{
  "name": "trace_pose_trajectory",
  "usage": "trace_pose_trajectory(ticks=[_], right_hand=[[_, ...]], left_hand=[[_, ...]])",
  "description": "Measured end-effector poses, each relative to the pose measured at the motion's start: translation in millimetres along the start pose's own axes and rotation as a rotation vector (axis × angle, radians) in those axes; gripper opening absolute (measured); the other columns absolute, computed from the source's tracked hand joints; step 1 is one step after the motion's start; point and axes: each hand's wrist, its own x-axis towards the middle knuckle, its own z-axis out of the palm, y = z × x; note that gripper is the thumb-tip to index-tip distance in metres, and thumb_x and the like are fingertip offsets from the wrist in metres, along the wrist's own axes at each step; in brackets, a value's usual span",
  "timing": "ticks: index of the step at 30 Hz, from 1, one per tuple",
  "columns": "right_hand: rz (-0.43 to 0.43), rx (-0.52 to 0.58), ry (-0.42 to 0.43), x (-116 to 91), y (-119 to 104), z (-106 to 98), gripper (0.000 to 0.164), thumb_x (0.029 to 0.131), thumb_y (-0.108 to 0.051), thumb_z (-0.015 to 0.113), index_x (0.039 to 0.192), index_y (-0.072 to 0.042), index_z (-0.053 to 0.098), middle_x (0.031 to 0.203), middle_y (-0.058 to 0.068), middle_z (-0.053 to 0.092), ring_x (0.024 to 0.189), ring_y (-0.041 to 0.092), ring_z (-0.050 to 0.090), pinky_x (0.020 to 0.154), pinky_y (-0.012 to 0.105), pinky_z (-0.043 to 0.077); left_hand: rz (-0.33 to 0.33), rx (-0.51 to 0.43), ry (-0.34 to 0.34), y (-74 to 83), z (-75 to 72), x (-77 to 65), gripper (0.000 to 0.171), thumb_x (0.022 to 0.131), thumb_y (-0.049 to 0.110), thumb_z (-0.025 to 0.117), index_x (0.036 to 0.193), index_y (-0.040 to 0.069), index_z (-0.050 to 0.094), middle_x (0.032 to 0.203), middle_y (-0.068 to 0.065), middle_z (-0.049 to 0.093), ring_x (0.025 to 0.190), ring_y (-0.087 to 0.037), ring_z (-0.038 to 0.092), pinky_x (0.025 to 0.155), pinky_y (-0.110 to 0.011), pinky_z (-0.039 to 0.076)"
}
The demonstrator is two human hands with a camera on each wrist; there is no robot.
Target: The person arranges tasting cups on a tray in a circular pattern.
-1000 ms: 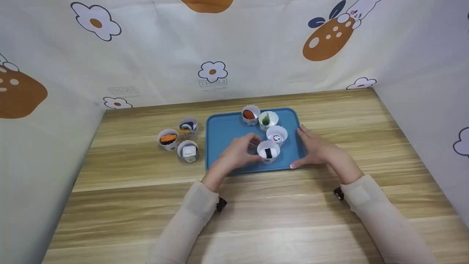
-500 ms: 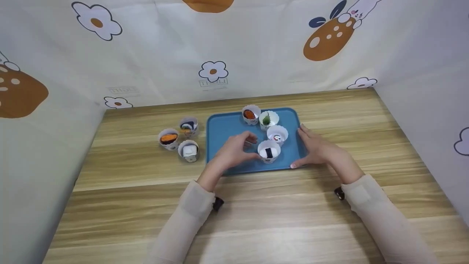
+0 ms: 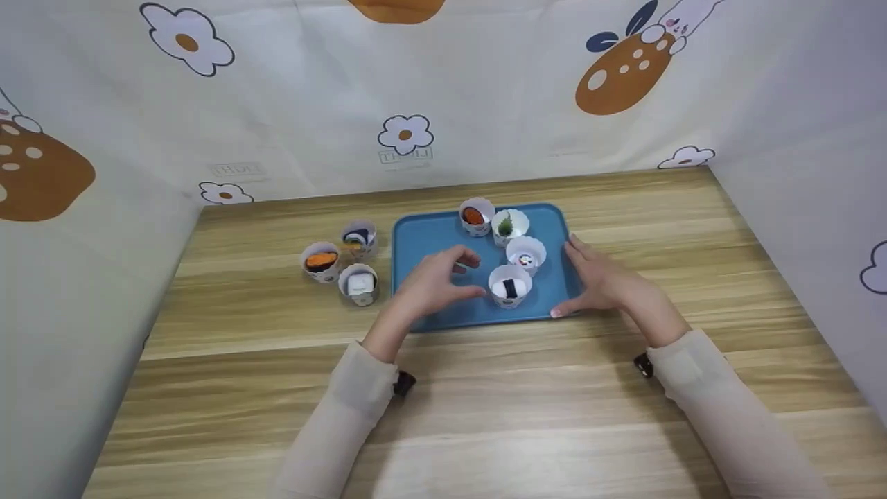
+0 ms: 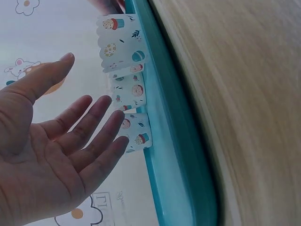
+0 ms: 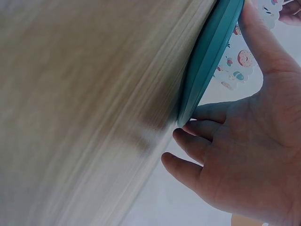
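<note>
A blue tray [image 3: 423, 239] holds several scalloped paper cups in a bent row. In the nearest cup [image 3: 509, 301] sits a white piece with a black band, like nigiri. Left of that cup, my left hand [image 3: 431, 283] hovers over the tray with fingers spread and nothing in them; the left wrist view shows its bare palm [image 4: 56, 160]. My right hand [image 3: 601, 281] rests against the tray's right edge. In the right wrist view, its thumb [image 5: 263, 40] lies along the teal rim [image 5: 211, 56], and some fingertips touch the rim's far end.
Behind the nearest cup stand a cup with a small round piece [image 3: 525, 260], a cup with a green leaf [image 3: 505, 226] and a cup with an orange-red piece [image 3: 474, 216]. Left of the tray, three more cups [image 3: 358, 296] stand on the wooden table [image 3: 277, 388]. Patterned cloth [image 3: 291, 125] hangs behind.
My left hand has come off the nearest cup and drawn back to the left, its thumb and fingers spreading. That cup stays on the tray, and my right hand keeps its place.
</note>
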Motion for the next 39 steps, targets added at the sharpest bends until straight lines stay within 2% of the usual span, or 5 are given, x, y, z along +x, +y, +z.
trace_pose_trajectory(ticks=[11, 23, 30, 39], right_hand=[[0.015, 0.006, -0.011, 0.9, 1.0, -0.2, 0.134, 0.070, -0.065, 0.080, 0.157, 0.004, 0.005, 0.166, 0.026, -0.003, 0.151, 0.049, 0.007, 0.122, 0.058, 0.016], [0.018, 0.004, -0.009, 0.9, 0.8, 0.0, 0.134, 0.070, -0.066, 0.079, 0.158, 0.004, 0.005, 0.166, 0.025, -0.003, 0.151, 0.049, 0.007, 0.122, 0.059, 0.016], [0.004, -0.001, -0.002, 1.5, 1.1, 1.0, 0.133, 0.071, -0.064, 0.080, 0.157, 0.006, 0.007, 0.165, 0.027, -0.002, 0.150, 0.051, 0.010, 0.122, 0.059, 0.017], [-0.007, -0.010, 0.009, 0.5, 0.7, 0.5, 0.132, 0.071, -0.064, 0.080, 0.157, 0.007, 0.008, 0.165, 0.027, -0.001, 0.150, 0.051, 0.011, 0.122, 0.059, 0.018]], left_hand=[[0.013, -0.002, 0.051, -1.1, -13.7, -9.3, 0.048, 0.089, 0.031, 0.076, 0.131, 0.014, 0.060, 0.133, -0.002, 0.064, 0.127, -0.023, 0.058, 0.107, -0.041, 0.048], [0.032, -0.058, 0.093, -4.1, -27.6, -20.5, 0.047, 0.089, 0.030, 0.075, 0.131, 0.014, 0.059, 0.135, -0.005, 0.062, 0.130, -0.025, 0.056, 0.110, -0.045, 0.046], [0.089, -0.102, 0.130, -6.4, -34.6, -30.2, 0.046, 0.089, 0.025, 0.075, 0.130, 0.009, 0.059, 0.134, -0.009, 0.062, 0.129, -0.027, 0.057, 0.114, -0.045, 0.042], [0.121, -0.145, 0.173, -10.6, -47.8, -43.2, 0.046, 0.089, 0.023, 0.076, 0.130, 0.009, 0.059, 0.134, -0.009, 0.063, 0.129, -0.029, 0.058, 0.113, -0.049, 0.042]])
